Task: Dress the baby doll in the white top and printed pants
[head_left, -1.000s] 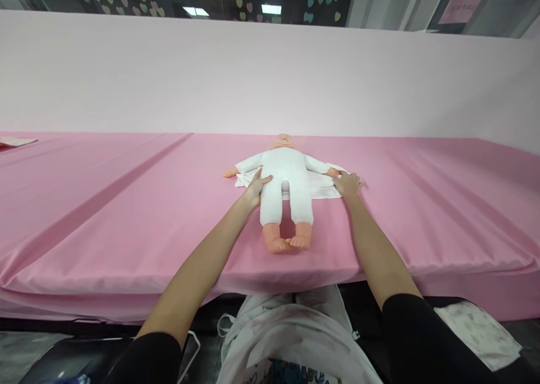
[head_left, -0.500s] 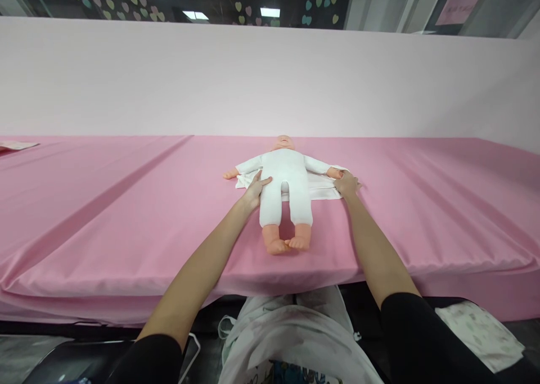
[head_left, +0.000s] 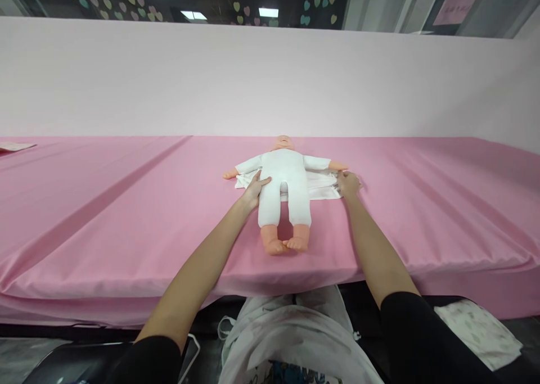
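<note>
A baby doll [head_left: 283,170] with a white cloth body lies on its back, feet toward me and arms spread wide. Beneath its torso and arms is a spread white garment [head_left: 323,188], which shows on both sides. My left hand [head_left: 255,189] rests against the doll's side at the hip, thumb stretched over the white body and fingers apart. Out by the doll's hand on the right, my right hand [head_left: 349,184] is closed on the edge of the white garment. The doll's arm there lies just above my fingers.
A pink sheet [head_left: 147,215] covers the wide table, with a white wall [head_left: 270,80] behind it. Something flat and pale [head_left: 14,147] lies at the far left edge. A patterned cloth [head_left: 478,333] hangs low on the right, and a black chair [head_left: 76,361] stands at lower left.
My right hand has let go of the doll's hand, which now points straight out, and grips the garment just below it. My left hand has stayed at the doll's side.
</note>
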`<state>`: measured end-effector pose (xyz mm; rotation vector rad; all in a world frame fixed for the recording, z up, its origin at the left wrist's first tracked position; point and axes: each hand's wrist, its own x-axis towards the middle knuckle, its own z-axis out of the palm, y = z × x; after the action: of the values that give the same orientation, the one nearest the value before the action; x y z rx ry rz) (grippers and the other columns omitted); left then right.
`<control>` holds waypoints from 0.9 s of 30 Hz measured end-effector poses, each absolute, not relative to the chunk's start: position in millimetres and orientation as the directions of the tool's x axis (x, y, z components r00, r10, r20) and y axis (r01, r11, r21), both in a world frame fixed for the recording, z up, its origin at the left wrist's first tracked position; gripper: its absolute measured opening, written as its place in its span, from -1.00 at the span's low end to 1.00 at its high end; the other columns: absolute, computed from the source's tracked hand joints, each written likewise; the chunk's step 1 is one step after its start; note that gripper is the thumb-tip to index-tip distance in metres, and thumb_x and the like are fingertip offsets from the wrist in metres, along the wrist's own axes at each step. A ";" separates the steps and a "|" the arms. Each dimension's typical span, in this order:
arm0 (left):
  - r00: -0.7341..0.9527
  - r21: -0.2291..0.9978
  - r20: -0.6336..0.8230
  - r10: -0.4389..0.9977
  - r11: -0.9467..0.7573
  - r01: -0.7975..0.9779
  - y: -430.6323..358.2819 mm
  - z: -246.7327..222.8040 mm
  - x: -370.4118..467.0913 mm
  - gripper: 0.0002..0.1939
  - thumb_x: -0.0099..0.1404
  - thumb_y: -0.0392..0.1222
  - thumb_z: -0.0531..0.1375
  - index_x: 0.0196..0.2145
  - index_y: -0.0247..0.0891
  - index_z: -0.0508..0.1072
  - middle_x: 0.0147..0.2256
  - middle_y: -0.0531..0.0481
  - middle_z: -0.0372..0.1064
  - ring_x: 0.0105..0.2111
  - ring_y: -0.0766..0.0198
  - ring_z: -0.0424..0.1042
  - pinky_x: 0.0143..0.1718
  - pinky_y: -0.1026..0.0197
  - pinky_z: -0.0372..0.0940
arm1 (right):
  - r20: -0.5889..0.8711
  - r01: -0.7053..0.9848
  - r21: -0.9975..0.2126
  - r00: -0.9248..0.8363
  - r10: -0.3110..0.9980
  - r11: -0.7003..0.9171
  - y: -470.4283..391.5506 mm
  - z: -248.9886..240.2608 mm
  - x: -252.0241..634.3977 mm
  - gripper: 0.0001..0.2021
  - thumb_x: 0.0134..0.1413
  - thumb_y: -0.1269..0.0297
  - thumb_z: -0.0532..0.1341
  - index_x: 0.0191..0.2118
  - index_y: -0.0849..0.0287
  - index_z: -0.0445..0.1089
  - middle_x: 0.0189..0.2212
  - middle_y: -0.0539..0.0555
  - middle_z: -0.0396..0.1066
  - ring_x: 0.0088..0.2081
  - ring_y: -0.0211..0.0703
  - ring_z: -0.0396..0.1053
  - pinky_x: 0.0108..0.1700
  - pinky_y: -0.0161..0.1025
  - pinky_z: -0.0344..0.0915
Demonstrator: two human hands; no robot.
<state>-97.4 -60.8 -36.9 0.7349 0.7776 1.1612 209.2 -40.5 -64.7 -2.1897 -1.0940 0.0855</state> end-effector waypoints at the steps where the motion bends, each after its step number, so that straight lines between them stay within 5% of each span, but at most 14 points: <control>1: 0.210 0.833 -0.145 0.967 0.234 -0.502 -60.9 -36.8 -97.3 -0.09 0.14 -0.45 0.25 0.30 0.10 -0.06 0.22 -0.20 0.12 -0.12 0.05 0.49 -0.13 -0.10 0.46 | 0.221 0.662 -0.624 0.660 0.718 -0.416 -40.7 -63.9 208.7 -0.57 0.22 0.10 -0.10 -0.21 0.16 0.47 -0.28 0.15 0.46 -0.14 -0.03 0.34 0.05 -0.01 0.06; 9: 0.216 0.852 -0.119 0.969 0.211 -0.479 -58.4 -39.4 -97.1 -0.08 0.14 -0.43 0.26 0.30 0.08 -0.07 0.17 -0.20 0.19 -0.17 0.08 0.50 -0.14 -0.11 0.46 | 0.387 0.806 -0.436 0.570 0.724 -0.401 -45.1 -64.8 196.7 -0.64 0.16 0.26 -0.01 -0.09 0.24 0.46 0.06 0.27 0.23 0.08 0.11 0.13 0.06 0.01 0.05; 14: 0.212 0.861 -0.118 0.970 0.206 -0.464 -58.5 -39.5 -97.2 -0.11 0.13 -0.41 0.27 0.29 0.06 -0.03 0.19 -0.21 0.16 -0.16 0.06 0.49 -0.14 -0.11 0.45 | 0.552 0.892 -0.298 0.452 0.701 -0.341 -49.6 -65.3 192.6 -0.62 0.17 0.26 -0.03 -0.12 0.27 0.48 0.07 0.26 0.18 0.09 0.09 0.04 0.11 -0.01 -0.07; 27: 0.186 0.876 -0.109 0.976 0.183 -0.446 -59.7 -38.0 -96.0 -0.17 0.12 -0.40 0.29 0.27 -0.05 0.06 0.14 -0.16 0.25 -0.05 0.08 0.43 -0.01 -0.03 0.39 | 0.440 0.795 -0.452 0.594 0.674 -0.405 -43.7 -65.7 187.6 -0.65 0.13 0.29 -0.02 -0.12 0.34 0.42 -0.07 0.32 0.28 -0.02 0.13 0.17 -0.02 -0.01 0.03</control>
<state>-96.0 -59.7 -38.0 0.8209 0.8161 1.1785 187.6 -43.7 -65.7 -2.1881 -1.1578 -0.2469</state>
